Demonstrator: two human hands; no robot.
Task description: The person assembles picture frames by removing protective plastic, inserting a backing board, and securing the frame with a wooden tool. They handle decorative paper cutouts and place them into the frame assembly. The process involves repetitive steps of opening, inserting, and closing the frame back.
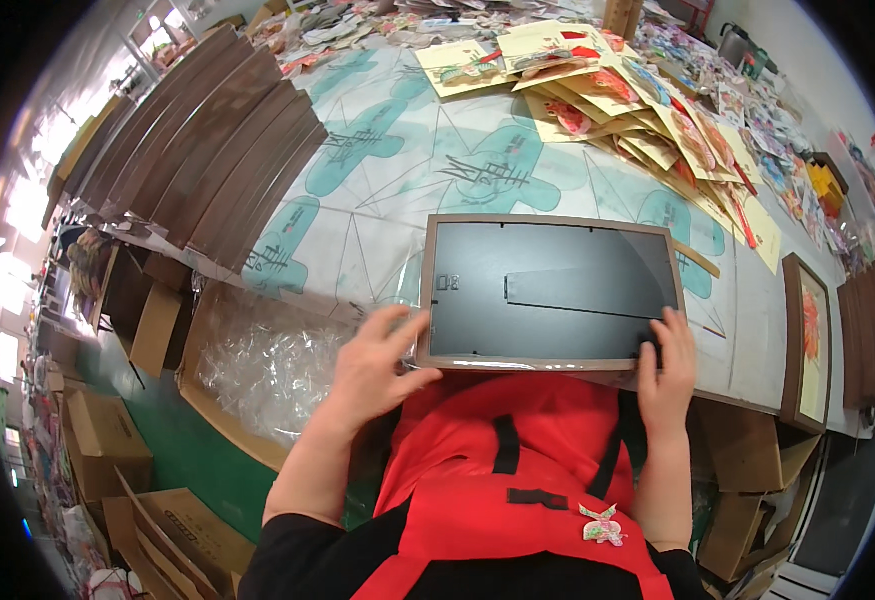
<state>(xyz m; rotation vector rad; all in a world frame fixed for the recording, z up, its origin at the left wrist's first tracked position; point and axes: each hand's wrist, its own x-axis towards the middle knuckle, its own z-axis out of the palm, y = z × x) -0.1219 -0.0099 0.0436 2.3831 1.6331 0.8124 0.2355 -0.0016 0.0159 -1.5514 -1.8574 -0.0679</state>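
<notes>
A brown picture frame (552, 366) lies back side up at the near table edge. Its black backing board (567, 250) has a fold-out stand leg and small dark clips round the rim. Clear glossy film shows around the frame, apparently a plastic sleeve. My left hand (377, 365) is at the frame's near left corner, its fingers spread and fingertips against the side. At the near right corner, my right hand (669, 375) has its fingers closed over the frame's edge. Something small and dark shows by those fingertips; I cannot make out what it is.
Brown frames (197, 140) stand stacked at the left. Cream cards (647, 120) with red decorations are piled at the far right. Another frame (807, 340) leans at the right table edge. Below left is a carton (227, 408) of crumpled clear film.
</notes>
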